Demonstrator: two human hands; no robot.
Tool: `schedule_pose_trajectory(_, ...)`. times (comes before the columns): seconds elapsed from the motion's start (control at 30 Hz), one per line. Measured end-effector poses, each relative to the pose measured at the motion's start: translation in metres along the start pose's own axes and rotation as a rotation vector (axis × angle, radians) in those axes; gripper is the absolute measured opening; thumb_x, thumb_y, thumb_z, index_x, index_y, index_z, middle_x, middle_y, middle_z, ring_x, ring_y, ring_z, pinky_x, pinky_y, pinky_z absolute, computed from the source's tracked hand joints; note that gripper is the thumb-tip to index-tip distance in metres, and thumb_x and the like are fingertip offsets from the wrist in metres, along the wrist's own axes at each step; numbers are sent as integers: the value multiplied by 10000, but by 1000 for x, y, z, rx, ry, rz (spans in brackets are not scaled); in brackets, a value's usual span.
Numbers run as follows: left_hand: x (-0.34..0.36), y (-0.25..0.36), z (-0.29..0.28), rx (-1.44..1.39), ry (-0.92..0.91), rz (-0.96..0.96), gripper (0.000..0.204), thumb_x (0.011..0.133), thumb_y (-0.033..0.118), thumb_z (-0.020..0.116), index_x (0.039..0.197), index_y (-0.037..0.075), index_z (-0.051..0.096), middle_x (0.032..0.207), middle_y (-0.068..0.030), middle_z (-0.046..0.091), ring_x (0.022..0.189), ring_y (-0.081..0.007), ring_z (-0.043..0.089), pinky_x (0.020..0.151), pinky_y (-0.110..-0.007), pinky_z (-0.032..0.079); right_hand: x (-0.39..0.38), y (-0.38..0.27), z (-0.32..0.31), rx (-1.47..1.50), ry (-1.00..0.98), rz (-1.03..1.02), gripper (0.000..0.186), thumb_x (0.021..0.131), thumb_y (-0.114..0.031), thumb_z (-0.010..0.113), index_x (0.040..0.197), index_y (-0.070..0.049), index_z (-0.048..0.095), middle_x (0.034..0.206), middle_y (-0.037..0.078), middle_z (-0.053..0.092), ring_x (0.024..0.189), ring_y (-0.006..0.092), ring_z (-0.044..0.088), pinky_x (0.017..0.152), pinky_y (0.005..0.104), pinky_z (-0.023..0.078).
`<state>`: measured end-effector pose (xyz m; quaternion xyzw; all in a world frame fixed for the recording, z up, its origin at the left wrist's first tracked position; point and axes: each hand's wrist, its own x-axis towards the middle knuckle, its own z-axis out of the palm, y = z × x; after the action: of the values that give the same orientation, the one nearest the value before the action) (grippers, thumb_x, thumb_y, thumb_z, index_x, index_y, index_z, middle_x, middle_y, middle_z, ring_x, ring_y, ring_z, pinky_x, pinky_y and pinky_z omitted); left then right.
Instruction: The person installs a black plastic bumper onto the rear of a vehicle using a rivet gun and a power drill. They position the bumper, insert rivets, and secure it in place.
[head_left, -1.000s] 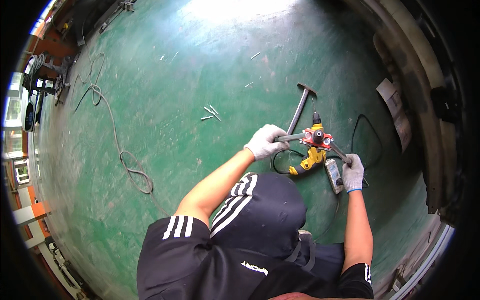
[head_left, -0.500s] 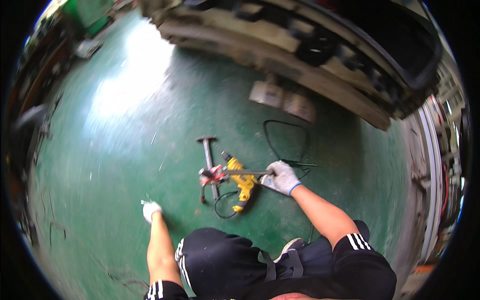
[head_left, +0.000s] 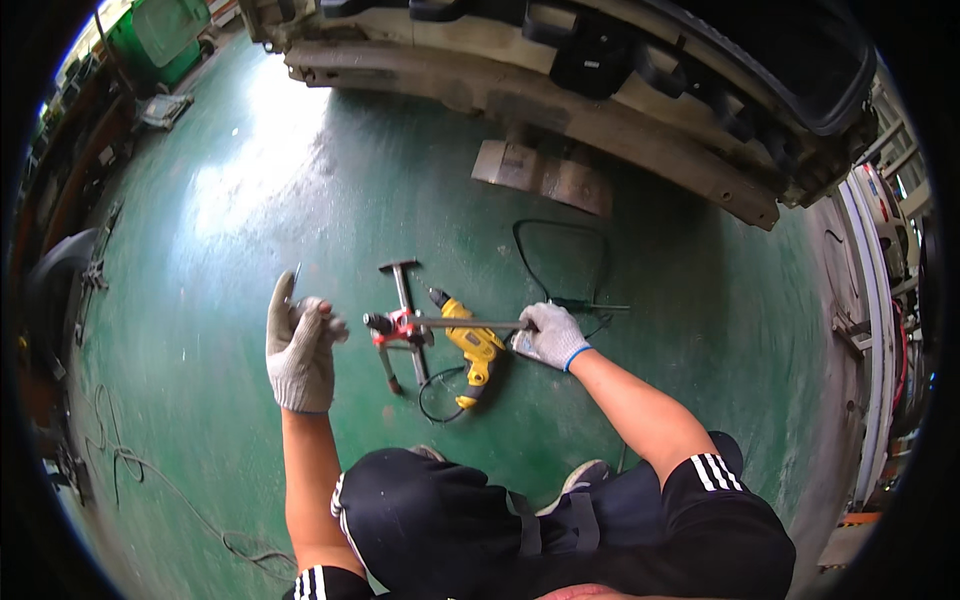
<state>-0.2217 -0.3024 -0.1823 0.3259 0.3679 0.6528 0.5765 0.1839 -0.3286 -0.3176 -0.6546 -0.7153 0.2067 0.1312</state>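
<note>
My right hand (head_left: 552, 336), in a whitish knit glove with a blue cuff, is closed round the right end of a long grey metal bar (head_left: 480, 323). The bar's other end meets a red metal clamp-like tool (head_left: 400, 328) with a black knob and a T-ended grey shaft. Beneath the bar lies a yellow corded drill (head_left: 472, 345) with a thin bit. To the left of the red tool hovers my gloved left hand (head_left: 302, 350), one finger stretched and others partly bent. Whether something small sits among its fingers is unclear.
Ahead stands a large car-body part (head_left: 560, 90) with a metal beam. A bent metal plate (head_left: 540, 175) lies below it. A black cable (head_left: 517, 240) loops near my right hand; a grey cord (head_left: 190, 505) trails at lower left. A green bin (head_left: 160, 40) stands far left.
My left hand has risen and moved forward from low on the left, up beside the red tool. My right hand still holds the bar; the whole view has shifted slightly.
</note>
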Motion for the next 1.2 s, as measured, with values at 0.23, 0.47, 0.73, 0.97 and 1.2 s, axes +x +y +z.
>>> schedule_pose_trajectory(0.23,-2,-25,35,105,-141,181,254,1118,48,608,1361,9,668,1183,-131,750,1154,-247,730,1034,-412,573,-4,1,0,-26,-31,88,300,864,-322,843,1019,-88,737,1021,162,730,1041,387,707,929,508,575)
schedule_pose_trajectory(0.47,3,-28,42,151,10,220,198,1111,33,628,1303,15,675,1245,-136,733,1158,-216,732,943,-333,589,-4,-11,2,-1,18,46,253,909,-263,821,1050,-78,722,1032,176,720,1021,408,693,909,522,559)
schedule_pose_trajectory(0.73,2,-36,36,32,4,123,210,1113,52,626,1319,38,662,1181,-160,775,1019,-217,762,847,-308,598,-5,0,11,-8,133,-59,176,867,15,686,1012,-81,716,996,168,706,987,416,690,883,523,568)
schedule_pose_trajectory(0.97,-4,-31,28,-42,12,90,199,1126,55,606,1321,37,644,1140,-157,758,1075,-272,771,807,-324,614,1,-3,9,20,174,-109,206,845,60,680,999,-72,717,984,164,705,972,411,688,867,501,572)
schedule_pose_trajectory(1.2,-4,-31,27,19,-10,130,196,1123,33,591,1316,36,626,1142,-161,756,1042,-272,782,787,-321,609,2,1,12,35,184,-132,236,815,97,645,992,-53,692,991,193,675,970,427,686,852,493,565)
